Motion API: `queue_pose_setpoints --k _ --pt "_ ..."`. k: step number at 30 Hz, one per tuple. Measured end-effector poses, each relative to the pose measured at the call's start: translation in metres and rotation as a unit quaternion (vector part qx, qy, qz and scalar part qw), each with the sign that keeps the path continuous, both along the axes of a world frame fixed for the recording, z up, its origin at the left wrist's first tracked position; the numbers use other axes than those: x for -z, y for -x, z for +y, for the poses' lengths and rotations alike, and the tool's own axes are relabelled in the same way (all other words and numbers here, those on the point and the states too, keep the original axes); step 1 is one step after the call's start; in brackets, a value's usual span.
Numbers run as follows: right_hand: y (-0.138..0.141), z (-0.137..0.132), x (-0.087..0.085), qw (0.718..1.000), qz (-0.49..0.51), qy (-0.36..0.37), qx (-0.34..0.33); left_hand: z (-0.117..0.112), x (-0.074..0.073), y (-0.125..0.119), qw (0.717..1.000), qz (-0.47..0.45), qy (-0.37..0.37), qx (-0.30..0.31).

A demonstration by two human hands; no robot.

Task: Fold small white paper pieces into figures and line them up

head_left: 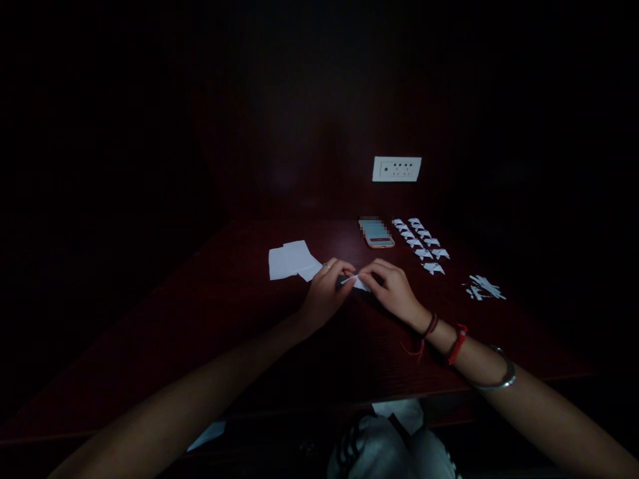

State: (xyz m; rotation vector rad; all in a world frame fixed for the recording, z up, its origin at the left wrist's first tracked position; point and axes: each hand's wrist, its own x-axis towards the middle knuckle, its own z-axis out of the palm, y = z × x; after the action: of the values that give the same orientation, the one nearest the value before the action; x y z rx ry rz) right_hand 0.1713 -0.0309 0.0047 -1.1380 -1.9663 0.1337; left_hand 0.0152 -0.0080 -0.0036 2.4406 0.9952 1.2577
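Note:
A small folded piece of white paper [360,284] is pinched between both hands, just above the dark red table. My left hand [329,289] grips its left side with thumb and fingers. On the opposite side, my right hand [392,287] is closed on the same paper. The fingers cover much of it, so its full shape is hidden. Loose white paper sheets [287,261] lie overlapping just beyond my left hand. Past my right hand, several small folded white paper pieces [432,268] are set out in two rows.
A phone [378,234] with a lit screen lies near the back of the table [200,319]. Thin white paper strips [484,287] are heaped at the right. A white socket panel [397,169] is on the back wall. My knees [384,449] are below the table's front edge.

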Motion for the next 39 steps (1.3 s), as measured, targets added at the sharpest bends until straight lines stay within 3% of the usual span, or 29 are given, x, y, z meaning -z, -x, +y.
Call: queue_pose_setpoints --k 8,14,19,28,34,39 --pt "-0.002 0.005 0.006 1.000 0.019 0.011 -0.012 0.008 0.004 0.002 0.994 0.006 0.094 0.057" --pt "-0.002 0.003 0.005 1.000 0.001 -0.001 -0.018 0.007 -0.002 0.005 0.999 0.000 0.036 -0.005" --pt "-0.004 0.004 0.005 1.000 -0.001 0.006 -0.014 0.006 -0.003 0.006 1.000 0.013 0.005 0.002" --pt "-0.005 0.006 0.006 0.995 0.047 0.080 -0.025 0.013 -0.002 0.009 0.990 -0.002 0.131 0.054" --pt "-0.003 0.009 0.009 0.994 0.057 0.093 -0.031 0.010 -0.001 0.006 0.991 0.016 0.122 0.055" --pt "0.000 0.010 0.010 0.997 0.028 0.076 -0.005 0.009 0.004 0.002 0.981 -0.017 0.179 0.077"
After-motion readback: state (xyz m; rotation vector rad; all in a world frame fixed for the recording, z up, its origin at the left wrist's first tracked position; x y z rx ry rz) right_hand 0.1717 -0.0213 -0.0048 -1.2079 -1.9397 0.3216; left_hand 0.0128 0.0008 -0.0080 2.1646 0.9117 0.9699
